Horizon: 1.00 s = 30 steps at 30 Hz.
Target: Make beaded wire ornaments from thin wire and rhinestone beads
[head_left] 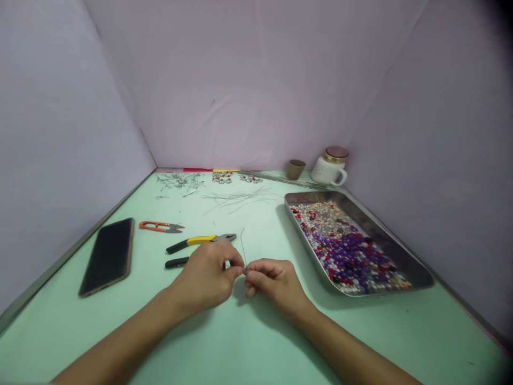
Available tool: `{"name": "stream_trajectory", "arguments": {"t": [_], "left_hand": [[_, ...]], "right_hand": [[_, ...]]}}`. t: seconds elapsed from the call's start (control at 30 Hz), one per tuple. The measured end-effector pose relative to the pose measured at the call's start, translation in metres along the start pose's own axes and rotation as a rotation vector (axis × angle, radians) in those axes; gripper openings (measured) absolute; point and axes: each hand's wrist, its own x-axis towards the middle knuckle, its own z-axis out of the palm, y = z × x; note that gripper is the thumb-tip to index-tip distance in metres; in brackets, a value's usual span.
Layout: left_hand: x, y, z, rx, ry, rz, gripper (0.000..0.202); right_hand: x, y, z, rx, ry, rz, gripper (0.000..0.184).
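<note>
Near the middle of the green table, my left hand [210, 272] and my right hand [276, 280] meet fingertip to fingertip. Both pinch a small beaded wire piece [246, 270], mostly covered by the fingers. A thin wire end [242, 243] sticks up from it, bent at its tip. Just behind my left hand lie pliers [200, 240] with yellow and black handles; the hand hides part of them. Pieces of cut wire [236, 199] are spread farther back. To the right stands a metal tray [316, 256] of purple, red, white and clear beads [348, 256].
Orange thread snips [160, 226] and a phone [107, 256] lie at left. Along the back are tangled wire pieces [180, 183], finished-looking red and clear bead rings [222, 177], long wires [284, 179], a brown cup [295, 169] and a lidded white mug [326, 170]. Pale walls enclose the table.
</note>
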Motion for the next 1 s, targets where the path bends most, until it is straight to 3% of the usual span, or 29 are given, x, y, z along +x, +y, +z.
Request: {"name": "stream_trajectory", "arguments": {"t": [0.1, 0.27, 0.33, 0.53, 0.7, 0.87, 1.0], "left_hand": [[0.003, -0.007, -0.001, -0.055, 0.046, 0.024, 0.017], [0.007, -0.014, 0.002, -0.050, -0.102, 0.143, 0.022], [0.006, -0.014, 0.004, 0.000, -0.073, 0.168, 0.021], [-0.004, -0.012, 0.013, 0.445, 0.159, 0.332, 0.020], [-0.011, -0.001, 0.015, 0.669, 0.113, 0.437, 0.017], [-0.018, 0.009, 0.016, 0.672, 0.042, 0.353, 0.016], [-0.017, 0.015, 0.014, 0.465, 0.010, 0.173, 0.017]], "right_hand": [[-0.001, 0.003, -0.001, -0.042, -0.031, -0.045, 0.017], [-0.002, 0.007, 0.000, -0.141, -0.039, -0.128, 0.016], [-0.003, 0.007, 0.000, -0.190, -0.010, -0.159, 0.016], [-0.003, 0.007, 0.000, -0.350, 0.115, -0.240, 0.019], [-0.005, 0.005, 0.000, -0.594, 0.172, -0.366, 0.020], [-0.005, 0.007, 0.003, -0.911, 0.209, -0.592, 0.021], [-0.006, 0.015, 0.006, -1.050, 0.185, -0.744, 0.023]]}}
